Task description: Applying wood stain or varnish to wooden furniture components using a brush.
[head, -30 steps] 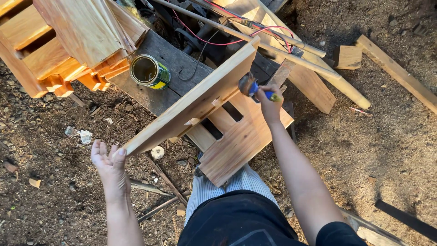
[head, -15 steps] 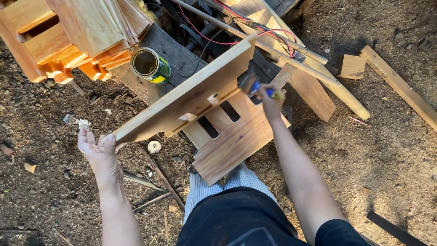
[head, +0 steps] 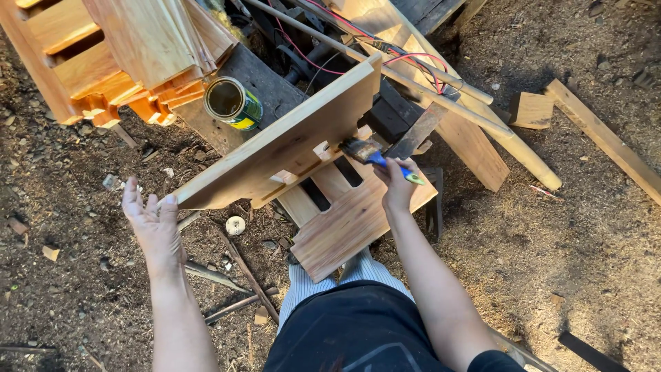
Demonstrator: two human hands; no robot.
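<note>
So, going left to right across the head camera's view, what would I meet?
Left hand → open tin can → paintbrush in the right hand → small wood block → long wooden strip on the dirt.

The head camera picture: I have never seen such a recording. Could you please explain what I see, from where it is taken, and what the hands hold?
The picture comes from a camera worn on a person's head, looking down at their own arms and legs. No machine is here; a person works with bare hands. The right hand holds a paintbrush with a blue handle, its bristles against a pale wooden slatted piece that stands tilted over the person's legs. The left hand is open, its fingertips at the lower corner of that piece. Behind it an open round tin with a green and yellow side rests on a dark board. Orange wooden parts are stacked at the upper left. The ground is brown dirt with wood scraps.
</note>
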